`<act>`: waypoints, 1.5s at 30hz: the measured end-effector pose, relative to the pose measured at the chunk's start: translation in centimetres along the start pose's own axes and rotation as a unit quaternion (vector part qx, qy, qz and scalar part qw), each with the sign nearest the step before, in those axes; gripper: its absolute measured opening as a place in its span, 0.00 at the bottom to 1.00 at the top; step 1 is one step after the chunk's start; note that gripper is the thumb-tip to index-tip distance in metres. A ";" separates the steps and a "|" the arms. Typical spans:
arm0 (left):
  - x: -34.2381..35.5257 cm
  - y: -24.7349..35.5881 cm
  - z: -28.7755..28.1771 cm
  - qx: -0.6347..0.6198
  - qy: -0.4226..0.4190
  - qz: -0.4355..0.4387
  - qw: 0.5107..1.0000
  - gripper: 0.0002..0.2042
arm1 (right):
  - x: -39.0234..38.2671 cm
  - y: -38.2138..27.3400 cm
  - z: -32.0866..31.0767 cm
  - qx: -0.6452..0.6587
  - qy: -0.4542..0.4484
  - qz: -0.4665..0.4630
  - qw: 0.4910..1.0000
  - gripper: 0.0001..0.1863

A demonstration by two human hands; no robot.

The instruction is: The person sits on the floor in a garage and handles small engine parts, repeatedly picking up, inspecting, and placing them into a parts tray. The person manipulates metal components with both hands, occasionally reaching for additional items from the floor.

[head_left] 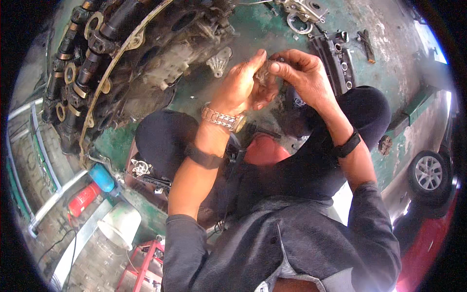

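Both of my hands are raised in front of my knees and come together at a small, grimy grey-brown piece (262,74), too unclear to name. Its underside lies against the fingers of my left hand (239,86), which are curled around it, thumb pointing up. My right hand (307,75) is closed in a pinch at its upper right side, thumb against forefinger, with a small dark bit at the tips that I cannot make out. Left of my hands stands a large oily engine (168,63) with dark camshafts (92,63) on it. A triangular metal bracket (220,62) lies on the floor beyond my left hand.
A black valve cover (335,63) and a pale metal housing (304,12) lie on the green floor (374,53) at far right. A red seat (265,150) shows between my knees. A fire extinguisher (83,199), white bucket (120,225) and car wheel (429,173) stand farther out.
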State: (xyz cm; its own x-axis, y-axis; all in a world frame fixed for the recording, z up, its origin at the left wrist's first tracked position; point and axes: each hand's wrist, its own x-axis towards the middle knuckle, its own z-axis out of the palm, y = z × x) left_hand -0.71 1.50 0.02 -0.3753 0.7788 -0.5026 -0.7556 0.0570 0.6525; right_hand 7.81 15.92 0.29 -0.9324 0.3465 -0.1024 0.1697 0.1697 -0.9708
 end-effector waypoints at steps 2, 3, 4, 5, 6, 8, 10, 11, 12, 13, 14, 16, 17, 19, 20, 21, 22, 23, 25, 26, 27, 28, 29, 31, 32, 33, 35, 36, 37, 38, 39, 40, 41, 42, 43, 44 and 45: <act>0.3 -0.2 -0.1 -0.028 0.009 -0.007 1.000 0.22 | 0.1 0.0 0.1 -0.006 0.006 0.006 1.000 0.18; 0.4 -0.2 -0.2 -0.043 -0.006 -0.015 0.999 0.22 | 0.1 0.1 0.2 -0.026 0.019 0.043 0.999 0.19; 0.5 -0.1 -0.4 -0.057 -0.020 -0.022 0.998 0.22 | 0.0 0.0 -0.1 -0.055 0.018 0.015 0.998 0.19; 0.5 -0.1 -0.4 -0.071 -0.035 -0.030 0.996 0.21 | 0.0 0.0 -0.1 -0.053 0.015 0.029 0.998 0.19; 0.5 -0.2 -0.4 -0.090 -0.033 -0.023 0.995 0.21 | 0.1 0.0 -0.1 -0.054 0.014 0.040 0.998 0.19; 0.5 -0.4 -0.1 -0.127 -0.030 -0.008 0.991 0.20 | 0.2 0.1 -0.1 -0.058 0.011 0.057 0.997 0.19; 0.1 -0.7 0.1 -0.018 -0.006 0.071 0.997 0.19 | 0.3 0.3 -0.1 -0.064 0.010 0.069 0.995 0.18; -0.2 -0.7 0.2 0.037 0.006 0.110 0.993 0.18 | 0.3 0.4 0.0 -0.041 0.013 0.060 0.997 0.18; -0.2 -0.6 0.1 0.061 0.000 0.138 0.989 0.18 | 0.3 0.5 0.1 -0.018 0.018 0.051 0.998 0.18; -0.2 -0.5 0.0 0.043 0.005 0.102 0.994 0.18 | 0.3 0.6 0.3 0.004 0.022 0.040 0.999 0.17; 0.1 -0.3 -0.2 -0.006 -0.007 0.054 0.999 0.18 | 0.4 0.6 0.5 -0.023 0.051 -0.002 0.998 0.17; 0.7 0.1 -0.5 -0.097 -0.020 -0.047 0.994 0.18 | 0.4 0.5 0.4 -0.018 0.045 0.024 0.999 0.17; 0.8 0.0 -0.6 -0.106 -0.025 -0.054 0.993 0.18 | 0.4 0.4 0.2 -0.030 0.048 0.039 0.998 0.16; 0.9 0.0 -0.7 -0.109 -0.017 -0.074 0.991 0.19 | 0.3 0.2 0.3 0.008 0.040 0.038 0.998 0.14; 0.8 0.1 -0.9 -0.129 -0.038 -0.070 0.988 0.20 | 0.3 0.1 0.4 0.029 0.036 0.052 0.998 0.13; 0.8 0.1 -1.0 -0.133 -0.045 -0.073 0.987 0.20 | 0.3 0.0 0.4 0.045 0.033 0.059 0.997 0.13; 0.8 0.2 -1.0 -0.138 -0.051 -0.077 0.986 0.20 | 0.3 -0.1 0.4 0.020 0.030 0.058 0.998 0.13; 0.7 0.3 -1.0 -0.147 -0.062 -0.079 0.984 0.21 | 0.3 -0.1 0.4 0.011 0.036 0.052 0.998 0.13; 0.7 0.4 -1.0 -0.149 -0.056 -0.080 0.984 0.22 | 0.3 0.0 0.4 -0.027 0.050 0.016 0.998 0.14; 0.7 0.6 -0.9 -0.150 -0.049 -0.083 0.984 0.22 | 0.3 0.1 0.3 -0.039 0.047 0.016 0.998 0.16; 0.6 0.7 -0.8 -0.140 -0.024 -0.089 0.986 0.22 | 0.3 0.1 0.3 -0.041 0.047 0.023 0.998 0.16; 0.5 0.7 -0.6 -0.146 -0.029 -0.089 0.985 0.22 | 0.4 0.2 0.3 -0.053 0.051 0.011 0.997 0.16; 0.4 0.7 -0.4 -0.145 -0.017 -0.090 0.985 0.20 | 0.4 0.2 0.2 -0.075 0.059 -0.012 0.995 0.16; 0.4 0.7 -0.1 -0.130 0.011 -0.085 0.988 0.17 | 0.5 0.3 0.3 -0.084 0.074 -0.050 0.992 0.15; 0.3 0.7 -0.1 -0.145 0.018 -0.094 0.985 0.17 | 0.5 0.4 0.3 -0.103 0.081 -0.053 0.990 0.15; 0.4 0.7 -0.2 -0.134 0.037 -0.094 0.986 0.17 | 0.4 0.4 0.3 -0.082 0.078 -0.065 0.991 0.15; 0.5 0.6 -0.4 -0.123 0.018 -0.072 0.990 0.18 | 0.3 0.4 0.2 -0.059 0.065 -0.046 0.995 0.16; 0.5 0.4 -0.5 -0.122 0.015 -0.064 0.990 0.16 | 0.3 0.4 0.2 -0.061 0.072 -0.055 0.994 0.16; 0.7 0.1 -0.6 -0.099 0.027 -0.040 0.994 0.16 | 0.3 0.4 0.2 -0.064 0.080 -0.064 0.993 0.17; 0.8 -0.3 -0.6 -0.077 0.041 -0.014 0.996 0.16 | 0.3 0.4 0.2 -0.072 0.089 -0.083 0.990 0.18; 0.8 -0.4 -0.7 -0.066 0.066 -0.014 0.996 0.16 | 0.4 0.4 0.3 -0.069 0.091 -0.069 0.991 0.18; 0.8 -0.4 -0.8 -0.080 0.061 -0.010 0.995 0.16 | 0.5 0.4 0.3 -0.071 0.094 -0.065 0.991 0.19; 0.8 -0.4 -0.9 -0.084 0.032 0.005 0.996 0.16 | 0.5 0.4 0.3 -0.084 0.098 -0.054 0.990 0.19; 0.7 -0.1 -1.0 -0.112 0.001 -0.009 0.994 0.17 | 0.5 0.3 0.2 -0.076 0.096 -0.059 0.991 0.19; 0.7 0.1 -1.1 -0.144 -0.028 -0.020 0.989 0.17 | 0.4 0.2 0.1 -0.079 0.095 -0.057 0.991 0.19; 0.7 0.2 -1.0 -0.144 -0.021 -0.030 0.989 0.17 | 0.3 0.1 0.1 -0.090 0.097 -0.068 0.989 0.19; 0.6 0.2 -0.9 -0.128 -0.007 -0.028 0.991 0.17 | 0.3 0.0 0.0 -0.070 0.101 -0.047 0.991 0.19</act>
State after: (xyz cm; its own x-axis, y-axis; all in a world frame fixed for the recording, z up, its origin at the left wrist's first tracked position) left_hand -1.60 1.43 -0.67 -0.3228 0.7871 -0.5256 -0.8872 -0.0582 0.4578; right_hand 7.50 16.05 0.27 -0.8657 0.4984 0.0466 0.1405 0.3312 -0.9330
